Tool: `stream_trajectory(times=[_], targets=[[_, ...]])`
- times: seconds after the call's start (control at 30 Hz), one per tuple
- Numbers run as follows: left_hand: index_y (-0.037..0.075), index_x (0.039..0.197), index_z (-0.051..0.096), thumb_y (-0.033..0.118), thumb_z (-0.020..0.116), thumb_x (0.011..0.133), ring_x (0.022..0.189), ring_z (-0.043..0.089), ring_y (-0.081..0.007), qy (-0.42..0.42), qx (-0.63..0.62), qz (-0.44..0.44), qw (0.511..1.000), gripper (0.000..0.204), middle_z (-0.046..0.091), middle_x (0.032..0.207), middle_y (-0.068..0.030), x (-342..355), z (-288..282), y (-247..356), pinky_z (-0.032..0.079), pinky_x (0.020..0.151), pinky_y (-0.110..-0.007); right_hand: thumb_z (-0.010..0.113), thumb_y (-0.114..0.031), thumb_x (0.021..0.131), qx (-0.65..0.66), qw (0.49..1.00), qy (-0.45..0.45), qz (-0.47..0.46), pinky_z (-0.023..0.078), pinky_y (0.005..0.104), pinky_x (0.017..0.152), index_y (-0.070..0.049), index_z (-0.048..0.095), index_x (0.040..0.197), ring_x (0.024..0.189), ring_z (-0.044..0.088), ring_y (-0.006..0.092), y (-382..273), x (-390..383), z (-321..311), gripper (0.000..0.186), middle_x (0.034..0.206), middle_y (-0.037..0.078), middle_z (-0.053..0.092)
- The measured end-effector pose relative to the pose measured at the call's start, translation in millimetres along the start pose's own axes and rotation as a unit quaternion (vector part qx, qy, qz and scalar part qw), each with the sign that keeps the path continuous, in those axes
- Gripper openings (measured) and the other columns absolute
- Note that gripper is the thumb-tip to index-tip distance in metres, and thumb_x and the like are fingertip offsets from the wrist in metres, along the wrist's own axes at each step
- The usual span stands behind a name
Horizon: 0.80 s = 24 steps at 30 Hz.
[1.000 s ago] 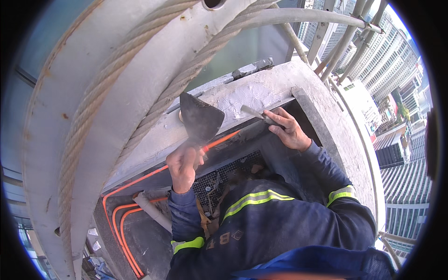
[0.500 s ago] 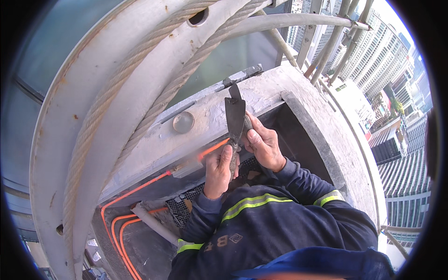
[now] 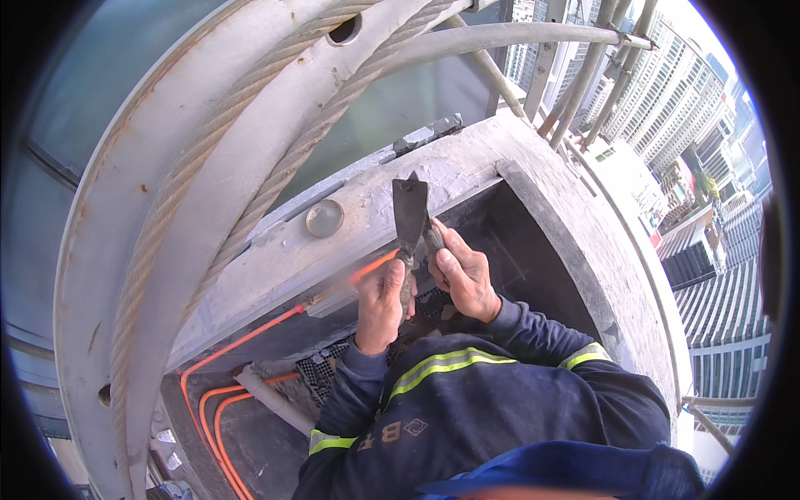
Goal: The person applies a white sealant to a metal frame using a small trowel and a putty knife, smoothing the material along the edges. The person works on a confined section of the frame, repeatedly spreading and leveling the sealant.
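My left hand (image 3: 380, 308) is closed round the worn handle of a putty knife (image 3: 410, 208), whose dark, wide blade points up and away from me. Closed as well, my right hand (image 3: 467, 279) grips the rough handle of a second scraper (image 3: 434, 237) close beside it. The second blade is almost wholly hidden behind the first; only a small tip shows above the edge. Both tools are held over a dark opening, in front of a pale ledge (image 3: 375, 204) smeared with white compound.
A round clear disc (image 3: 324, 218) lies on the ledge. Orange cables (image 3: 218, 417) run through the dark recess at lower left. Thick wire ropes (image 3: 187, 175) cross a pale curved metal frame on the left. Scaffold poles (image 3: 583, 75) stand at upper right, with tall buildings far below.
Both hands have come slightly left, and the blades have dropped a little. The second scraper's blade has slid down behind the first, leaving less of it showing.
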<state>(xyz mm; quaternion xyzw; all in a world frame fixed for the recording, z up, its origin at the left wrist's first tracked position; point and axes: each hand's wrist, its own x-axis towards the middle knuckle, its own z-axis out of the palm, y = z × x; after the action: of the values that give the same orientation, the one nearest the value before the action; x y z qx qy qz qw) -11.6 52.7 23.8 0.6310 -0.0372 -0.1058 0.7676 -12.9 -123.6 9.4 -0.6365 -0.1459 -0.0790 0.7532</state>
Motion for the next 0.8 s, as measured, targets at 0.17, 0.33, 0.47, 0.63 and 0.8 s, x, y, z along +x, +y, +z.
stream_trajectory(times=[0.17, 0.33, 0.47, 0.63, 0.8], targets=[[0.004, 0.091, 0.062, 0.052, 0.047, 0.109, 0.046, 0.050, -0.0080, -0.072, 0.084, -0.020, 0.994, 0.053, 0.058, 0.068, -0.0012, -8.8, -1.6, -15.5, 0.038, 0.042, -0.024, 0.050, -0.019, 0.110, 0.127, 0.987, 0.041, 0.091, 0.039, 0.0209, 0.058, -0.002, 0.044, 0.155, 0.066, 0.042, 0.0035, 4.7, 11.1, -11.6, 0.049, 0.083, -0.006, 0.046], [0.000, 0.106, 0.067, 0.048, 0.050, 0.109, 0.047, 0.051, -0.0082, 0.047, -0.018, -0.034, 0.998, 0.051, 0.058, 0.070, -0.0019, 10.6, -21.7, 3.9, 0.038, 0.042, -0.024, 0.048, -0.017, 0.110, -0.083, 0.995, -0.044, -0.045, 0.044, 0.0218, 0.064, 0.002, 0.047, 0.152, 0.073, 0.050, 0.0059, 17.7, -14.5, 2.1, 0.046, 0.091, 0.000, 0.054], [0.001, 0.102, 0.064, 0.048, 0.052, 0.108, 0.047, 0.051, -0.0084, -0.084, 0.063, -0.031, 0.994, 0.049, 0.059, 0.072, -0.0018, -0.2, -23.0, -22.0, 0.039, 0.042, -0.024, 0.047, -0.015, 0.110, 0.000, 0.993, 0.063, 0.104, 0.048, 0.0308, 0.081, 0.004, 0.047, 0.151, 0.086, 0.054, 0.0162, -0.5, 11.8, -8.1, 0.045, 0.099, 0.011, 0.055], [-0.002, 0.111, 0.063, 0.053, 0.048, 0.108, 0.047, 0.050, -0.0099, 0.067, -0.004, -0.015, 0.998, 0.058, 0.059, 0.070, -0.0036, 21.4, -37.9, -2.9, 0.038, 0.041, -0.025, 0.051, -0.016, 0.108, -0.201, 0.965, -0.104, -0.131, 0.050, 0.0314, 0.077, 0.006, 0.048, 0.148, 0.082, 0.059, 0.0213, 18.8, -20.5, 7.3, 0.045, 0.100, 0.014, 0.059], [-0.006, 0.110, 0.062, 0.051, 0.048, 0.108, 0.046, 0.049, -0.0104, -0.086, -0.077, -0.028, 0.993, 0.058, 0.060, 0.070, -0.0058, 8.7, -47.1, -11.5, 0.038, 0.041, -0.025, 0.040, -0.035, 0.114, 0.276, 0.952, 0.088, 0.096, 0.044, 0.0243, 0.051, 0.002, 0.061, 0.118, 0.057, 0.054, 0.0101, 6.8, 22.0, -23.3, 0.042, 0.087, 0.006, 0.064]])
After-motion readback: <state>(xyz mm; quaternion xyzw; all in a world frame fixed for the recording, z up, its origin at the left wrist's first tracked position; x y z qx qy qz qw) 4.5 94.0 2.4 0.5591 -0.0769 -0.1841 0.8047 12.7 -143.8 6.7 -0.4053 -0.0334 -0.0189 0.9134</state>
